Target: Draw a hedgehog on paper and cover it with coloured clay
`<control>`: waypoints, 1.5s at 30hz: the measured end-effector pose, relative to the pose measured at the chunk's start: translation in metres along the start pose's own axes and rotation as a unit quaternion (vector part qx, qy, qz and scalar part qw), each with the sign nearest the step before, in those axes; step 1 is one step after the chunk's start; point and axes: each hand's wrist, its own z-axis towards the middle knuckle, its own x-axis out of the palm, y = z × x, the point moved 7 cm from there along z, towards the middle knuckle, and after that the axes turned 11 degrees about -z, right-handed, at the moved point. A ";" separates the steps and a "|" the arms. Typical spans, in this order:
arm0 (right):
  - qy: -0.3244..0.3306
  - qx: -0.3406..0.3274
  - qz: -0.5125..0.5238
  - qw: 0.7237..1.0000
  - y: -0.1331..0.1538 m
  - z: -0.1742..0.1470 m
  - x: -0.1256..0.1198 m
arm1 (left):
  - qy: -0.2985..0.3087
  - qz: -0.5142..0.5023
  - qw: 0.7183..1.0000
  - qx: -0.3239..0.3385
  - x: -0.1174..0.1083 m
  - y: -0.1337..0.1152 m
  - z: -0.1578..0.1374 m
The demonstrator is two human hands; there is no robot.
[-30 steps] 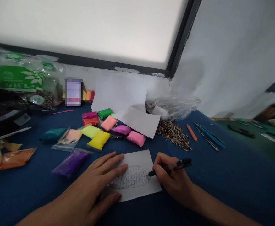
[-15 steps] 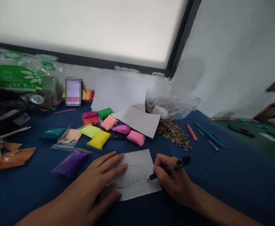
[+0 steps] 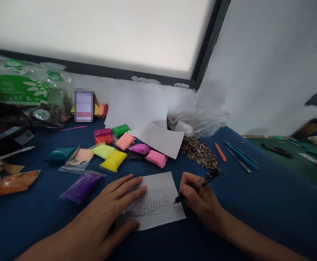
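A small white sheet of paper [image 3: 165,181] lies on the blue tabletop in front of me. On it is an oval drawing [image 3: 155,203] in dark ink, filled with rows of small curved marks. My left hand [image 3: 117,206] rests flat over the paper's left part with fingers spread, covering some of the drawing. My right hand [image 3: 199,199] is closed around a black pen [image 3: 205,180] at the paper's right edge. The pen's tip is just right of the oval; whether it touches the paper I cannot tell.
Several bright clay packets [image 3: 113,160] lie behind the paper, with a purple packet [image 3: 82,187] left of my hand. Beyond are loose white sheets [image 3: 158,137] and a heap of sunflower seeds [image 3: 199,152]. An orange stick [image 3: 220,151] and blue tweezers [image 3: 241,154] lie to the right.
The pen tip has shifted slightly right and up, from the oval's right edge to just outside it, and the pen is tilted more upright. My left hand stays in place.
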 end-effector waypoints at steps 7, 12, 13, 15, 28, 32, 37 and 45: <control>0.026 0.033 0.032 0.999 -0.004 0.003 0.001 | 0.007 0.015 1.000 0.000 0.001 0.000 -0.001; 0.044 0.060 0.065 0.995 -0.009 0.009 0.001 | 0.010 0.009 1.000 -0.002 0.001 0.001 0.002; 0.043 0.059 0.068 0.995 -0.008 0.010 0.001 | 0.014 0.009 1.000 -0.003 0.002 0.001 0.003; 0.039 0.057 0.071 0.995 -0.008 0.011 0.000 | 0.023 0.010 1.000 -0.010 0.003 0.001 0.003; 0.054 0.026 0.039 0.997 -0.010 0.010 0.001 | -0.003 0.020 1.000 0.006 0.000 -0.001 0.001; 0.037 0.005 -0.006 0.999 -0.005 0.005 -0.001 | -0.012 0.025 0.999 0.016 -0.002 -0.003 0.001; 0.033 -0.011 -0.036 0.999 0.000 -0.003 0.000 | -0.004 0.029 0.999 0.013 -0.002 -0.004 0.002; 0.034 -0.033 -0.082 0.995 -0.002 -0.002 0.002 | -0.002 0.026 1.000 0.013 -0.003 -0.001 0.002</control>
